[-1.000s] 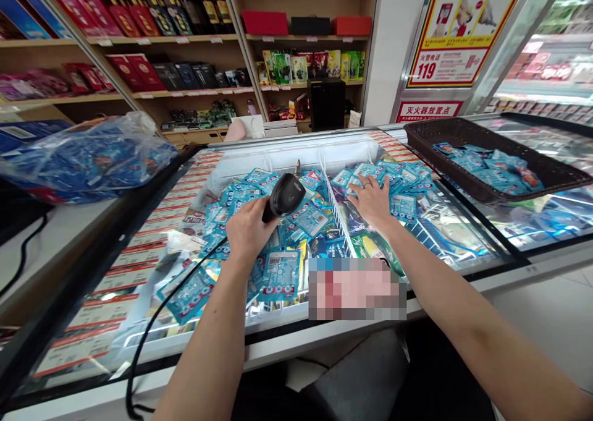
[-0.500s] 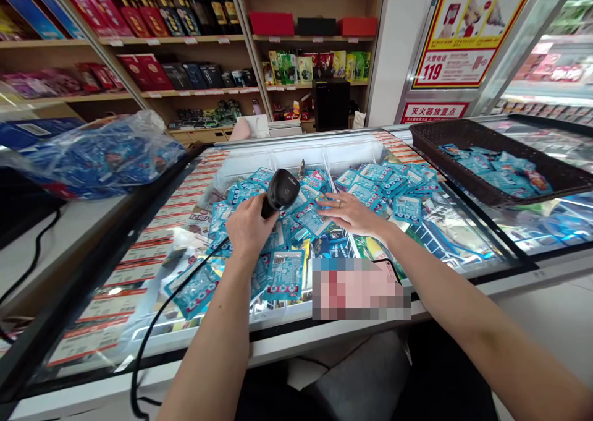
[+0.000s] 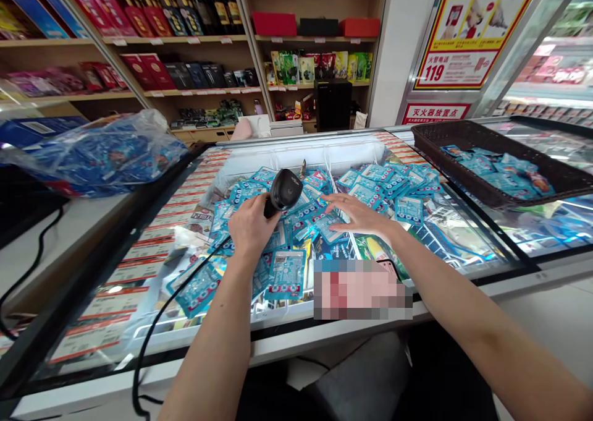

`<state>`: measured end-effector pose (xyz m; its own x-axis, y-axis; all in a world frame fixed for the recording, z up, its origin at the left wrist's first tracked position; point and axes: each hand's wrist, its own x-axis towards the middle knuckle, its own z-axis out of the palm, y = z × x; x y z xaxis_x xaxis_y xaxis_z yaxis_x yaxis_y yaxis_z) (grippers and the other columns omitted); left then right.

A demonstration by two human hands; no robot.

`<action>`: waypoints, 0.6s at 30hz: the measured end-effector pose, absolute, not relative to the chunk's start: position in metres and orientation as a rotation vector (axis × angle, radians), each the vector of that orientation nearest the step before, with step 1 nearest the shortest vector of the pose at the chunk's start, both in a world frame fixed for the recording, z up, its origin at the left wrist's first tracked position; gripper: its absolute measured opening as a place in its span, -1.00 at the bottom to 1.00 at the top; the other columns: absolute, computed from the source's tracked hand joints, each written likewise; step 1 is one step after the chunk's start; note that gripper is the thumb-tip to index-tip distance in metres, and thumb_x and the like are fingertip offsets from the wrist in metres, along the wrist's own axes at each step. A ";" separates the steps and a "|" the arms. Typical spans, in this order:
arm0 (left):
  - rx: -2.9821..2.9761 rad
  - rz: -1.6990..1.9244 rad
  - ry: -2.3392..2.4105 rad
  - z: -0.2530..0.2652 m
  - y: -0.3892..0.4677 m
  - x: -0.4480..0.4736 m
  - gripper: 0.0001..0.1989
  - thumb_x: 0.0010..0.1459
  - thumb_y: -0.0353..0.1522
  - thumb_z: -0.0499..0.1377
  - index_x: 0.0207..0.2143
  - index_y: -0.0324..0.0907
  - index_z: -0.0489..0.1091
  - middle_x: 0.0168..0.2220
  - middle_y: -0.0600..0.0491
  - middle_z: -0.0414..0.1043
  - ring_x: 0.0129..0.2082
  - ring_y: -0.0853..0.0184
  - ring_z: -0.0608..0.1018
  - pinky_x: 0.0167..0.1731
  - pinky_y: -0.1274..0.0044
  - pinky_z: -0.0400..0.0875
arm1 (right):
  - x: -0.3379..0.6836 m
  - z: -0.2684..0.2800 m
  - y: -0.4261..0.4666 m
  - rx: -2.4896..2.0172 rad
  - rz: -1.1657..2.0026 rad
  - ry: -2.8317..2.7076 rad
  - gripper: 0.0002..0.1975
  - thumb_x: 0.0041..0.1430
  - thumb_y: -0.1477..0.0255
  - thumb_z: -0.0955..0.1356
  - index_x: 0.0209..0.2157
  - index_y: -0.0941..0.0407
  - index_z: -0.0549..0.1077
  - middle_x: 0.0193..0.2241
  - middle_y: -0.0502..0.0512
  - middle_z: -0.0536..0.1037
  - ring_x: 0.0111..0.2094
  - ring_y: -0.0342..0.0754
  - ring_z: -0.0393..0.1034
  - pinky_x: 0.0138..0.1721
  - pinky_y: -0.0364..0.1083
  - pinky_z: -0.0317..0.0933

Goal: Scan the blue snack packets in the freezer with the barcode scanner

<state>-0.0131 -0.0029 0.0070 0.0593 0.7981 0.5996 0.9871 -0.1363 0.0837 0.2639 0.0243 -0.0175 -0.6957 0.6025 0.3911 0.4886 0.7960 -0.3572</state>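
Observation:
My left hand (image 3: 251, 226) is wrapped round the handle of a black barcode scanner (image 3: 287, 190), its head tipped over the packets and its cable running down to the left. Small blue packets (image 3: 286, 271) lie strewn across the glass top of a chest freezer. Right of the scanner, my right hand (image 3: 360, 213) hovers with fingers and thumb apart, above a blue packet (image 3: 330, 227); whether the fingertips touch it I cannot tell. A pile of similar packets (image 3: 393, 178) sits just beyond that hand.
A phone (image 3: 389, 266), partly blurred out, rests at the freezer's near edge. On the right stands a brown basket (image 3: 486, 141) with more blue packets. A clear plastic bag (image 3: 134, 146) of blue packs is on the left. Stocked shelves (image 3: 185, 91) rise behind.
My right hand's thumb has spread away from the fingers and dropped lower over the packets. The scanner in my left hand stays in nearly the same place.

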 end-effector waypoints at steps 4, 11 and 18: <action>-1.993 -0.718 -1.795 0.008 -0.003 -0.012 -0.62 0.04 -0.19 0.12 -0.09 -0.11 0.34 -0.22 0.00 0.48 -0.20 0.19 0.48 -0.42 0.49 0.19 | 0.264 -0.013 0.022 -0.909 0.407 -2.527 -0.36 0.08 0.06 0.30 0.17 -0.12 0.09 0.08 0.06 0.30 0.09 0.09 0.12 0.12 0.16 -0.03; -2.004 -0.708 -1.774 0.006 -0.003 -0.012 -0.62 0.04 -0.17 0.12 -0.08 -0.09 0.34 -0.20 0.01 0.47 -0.19 0.19 0.48 -0.39 0.48 0.20 | 0.264 -0.017 0.028 -1.228 0.368 -2.326 -0.30 -0.17 -0.06 0.38 0.00 0.01 0.35 -0.13 0.16 0.37 0.00 0.14 0.18 0.00 0.11 0.10; -2.062 -0.720 -1.749 0.003 -0.002 -0.011 -0.62 0.06 -0.16 0.10 -0.07 -0.08 0.33 -0.16 0.02 0.45 -0.15 0.20 0.47 -0.33 0.49 0.22 | 0.270 -0.021 0.042 -1.315 0.510 -1.831 -0.57 -0.01 0.05 0.32 -0.24 0.09 0.37 -0.25 0.10 0.47 -0.25 0.01 0.34 -0.20 0.02 0.20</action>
